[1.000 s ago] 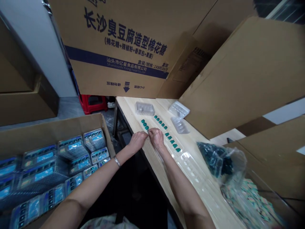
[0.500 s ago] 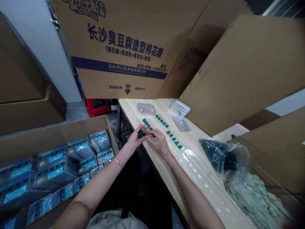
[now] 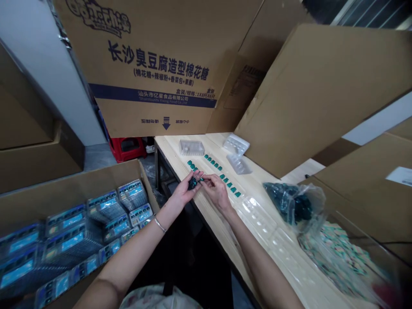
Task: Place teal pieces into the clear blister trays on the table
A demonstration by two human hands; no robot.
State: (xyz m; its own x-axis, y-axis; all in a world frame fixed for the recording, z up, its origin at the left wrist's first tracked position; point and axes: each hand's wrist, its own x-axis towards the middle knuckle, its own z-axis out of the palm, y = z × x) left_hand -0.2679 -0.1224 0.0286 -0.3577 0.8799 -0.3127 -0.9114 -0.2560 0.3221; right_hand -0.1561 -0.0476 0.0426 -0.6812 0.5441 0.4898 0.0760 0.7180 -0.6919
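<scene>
My left hand (image 3: 186,188) is cupped round a small heap of glossy dark green pieces (image 3: 192,183), above the table's near edge. Right beside it, my right hand (image 3: 218,192) pinches at a small green piece by the left fingertips. Beyond the hands, little green pieces (image 3: 213,162) lie in short rows, and another row (image 3: 230,185) continues toward me. These rows appear to sit in clear moulded plastic trays; a clear tray (image 3: 259,214) with bare hollows lies right of my right wrist. My fingers partly cover the nearest row.
A clear bag of dark green pieces (image 3: 289,201) and a heap of printed packets (image 3: 341,249) lie at the right. Loose clear trays (image 3: 191,148) stand at the back. Left, a carton (image 3: 141,171) holds stacked blue packs (image 3: 69,223). Large cardboard boxes (image 3: 154,111) border the table.
The view has shifted slightly, so the table and boxes sit a little further left. My hands stay together, the right fingers still working at the pieces by the left hand.
</scene>
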